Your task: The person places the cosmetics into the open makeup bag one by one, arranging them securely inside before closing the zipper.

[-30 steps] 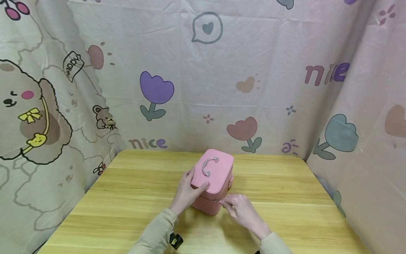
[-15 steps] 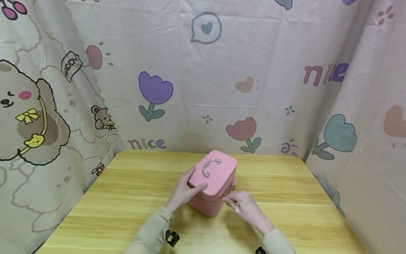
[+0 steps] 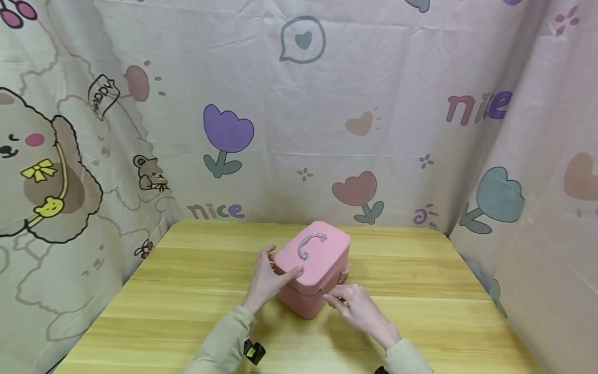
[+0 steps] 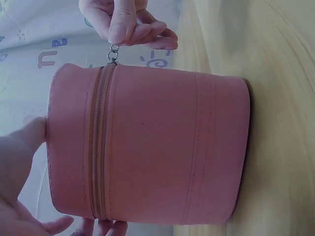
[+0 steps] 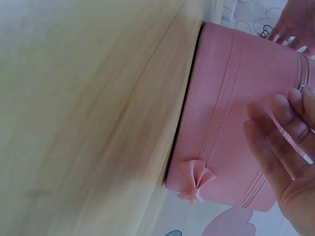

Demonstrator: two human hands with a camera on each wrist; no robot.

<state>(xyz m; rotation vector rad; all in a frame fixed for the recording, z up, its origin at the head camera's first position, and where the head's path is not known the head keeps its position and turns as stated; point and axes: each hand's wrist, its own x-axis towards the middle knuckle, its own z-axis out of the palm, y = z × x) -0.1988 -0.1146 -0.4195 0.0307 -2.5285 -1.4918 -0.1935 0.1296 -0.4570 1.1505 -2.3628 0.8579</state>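
Observation:
A pink vanity case (image 3: 310, 259) stands upright on the wooden table, its lid down, with a silver carry handle (image 3: 304, 246) on top. My left hand (image 3: 265, 278) holds the lid's left side, thumb on the top edge and other fingers down the side. At the case's near right corner, my right hand (image 3: 357, 306) pinches the zipper pull (image 4: 113, 51), a small ring-linked metal piece. The zipper (image 4: 100, 142) runs round the case below the lid, its teeth joined along the side seen in the left wrist view. A pink bow (image 5: 197, 181) decorates another side.
The light wooden table (image 3: 196, 311) ends at a patterned cloth backdrop (image 3: 299, 104), which also hangs along the left and right. A black wrist device (image 3: 254, 351) sits below my left sleeve.
The case has turned slightly and its near left side has shifted left. My left fingers have slid off the lid's edge to its side. The right hand stays on the zipper pull, shifting slightly.

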